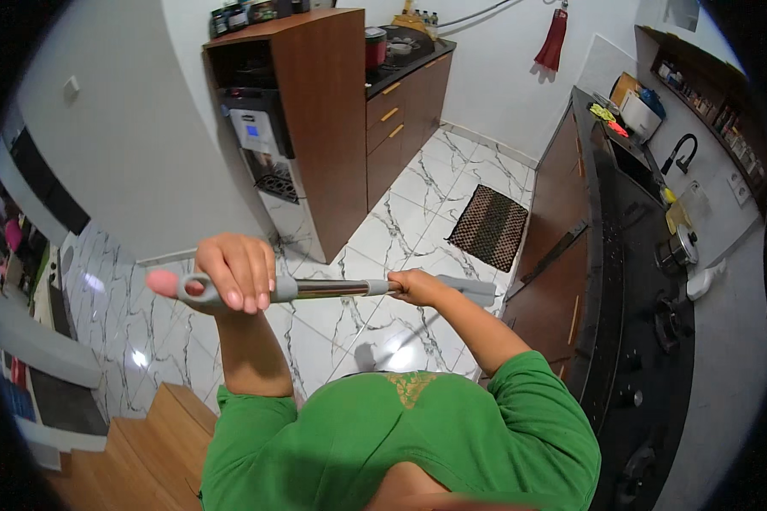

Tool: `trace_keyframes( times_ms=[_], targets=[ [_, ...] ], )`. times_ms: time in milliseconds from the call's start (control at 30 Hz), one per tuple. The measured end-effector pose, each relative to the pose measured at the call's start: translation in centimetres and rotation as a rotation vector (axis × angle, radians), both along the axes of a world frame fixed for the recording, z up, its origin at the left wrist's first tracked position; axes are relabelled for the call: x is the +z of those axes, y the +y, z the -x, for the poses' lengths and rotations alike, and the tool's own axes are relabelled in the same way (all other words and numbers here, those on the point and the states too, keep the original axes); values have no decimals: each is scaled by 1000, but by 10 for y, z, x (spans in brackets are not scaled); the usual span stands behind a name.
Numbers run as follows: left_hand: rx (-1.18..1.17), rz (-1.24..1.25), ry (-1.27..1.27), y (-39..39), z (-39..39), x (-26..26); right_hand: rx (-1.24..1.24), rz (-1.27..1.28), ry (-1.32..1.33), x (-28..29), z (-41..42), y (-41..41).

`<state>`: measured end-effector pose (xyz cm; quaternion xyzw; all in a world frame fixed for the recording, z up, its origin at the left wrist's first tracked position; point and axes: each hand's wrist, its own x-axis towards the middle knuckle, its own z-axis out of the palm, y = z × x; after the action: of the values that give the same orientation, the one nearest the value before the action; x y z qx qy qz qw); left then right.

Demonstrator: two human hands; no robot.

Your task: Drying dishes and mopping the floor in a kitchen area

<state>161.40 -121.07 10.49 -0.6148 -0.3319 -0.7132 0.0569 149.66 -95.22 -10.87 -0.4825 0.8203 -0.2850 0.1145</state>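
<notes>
My left hand point(236, 271) wraps over the grey plastic grip of a long-handled flat mop point(329, 289). The handle ends in a hanging loop, with a pink tip just beyond it. Further down, my right hand point(415, 287) closes around the pole below its grey collar. Beyond that hand, the mop's grey flat head point(476, 290) shows close to the right-hand cabinets, partly hidden by my right hand and forearm. Under the mop lies a floor of white marble-patterned tiles point(383, 243).
A woven mat point(491, 228) lies ahead near the right cabinets point(550, 255). Ahead on the left, a water dispenser point(262, 147) stands in a tall brown cabinet point(323, 128). The black counter point(652, 383) with a stove runs along my right. Wooden steps point(147, 441) are at lower left.
</notes>
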Motion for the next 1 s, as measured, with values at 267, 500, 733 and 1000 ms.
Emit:
trace_keyframes(
  times_ms=[267, 500, 733, 1000],
  targets=[
    [-50, 133, -89, 71, 209, -31, -588, -127, 108, -26, 207, 59],
    [-148, 175, 112, 165, 375, -28, -1046, 531, 156, -17, 331, 96],
    [-196, 228, 299, 275, 529, -27, -976, 661, 238, -14, 471, 185],
    [-117, 412, 315, 386, 707, -76, -980, 458, 227, -47, 638, 305]
  ],
)
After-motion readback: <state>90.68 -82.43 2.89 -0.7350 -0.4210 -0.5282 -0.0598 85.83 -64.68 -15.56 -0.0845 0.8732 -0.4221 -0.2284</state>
